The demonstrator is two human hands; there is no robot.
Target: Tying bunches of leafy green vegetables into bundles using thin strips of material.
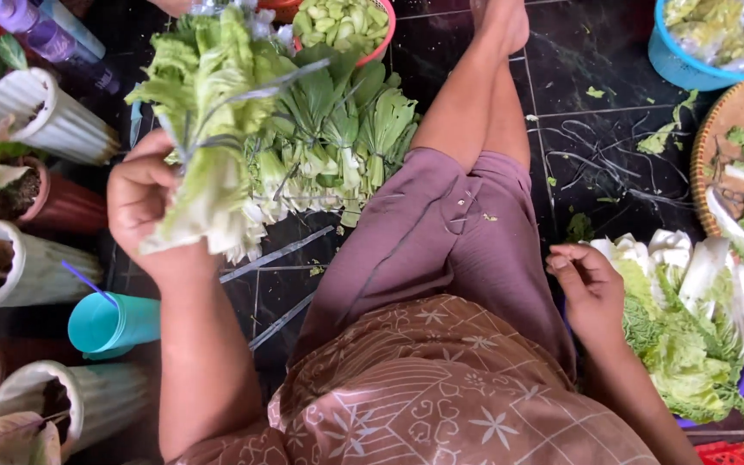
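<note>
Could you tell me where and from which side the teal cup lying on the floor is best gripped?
Grip the teal cup around its mid-body, coming down from above. It lies on its side on the dark floor, mouth toward the left with a straw sticking out, so the round wall faces up. White pots crowd its left side, and the left hand already holds a lettuce bunch.

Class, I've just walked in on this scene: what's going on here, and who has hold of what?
A person sits on a dark tiled floor sorting leafy greens. The left hand holds up a tied bunch of greens over a pile of similar bunches. The right hand rests at a bowl of cabbage leaves.
</note>
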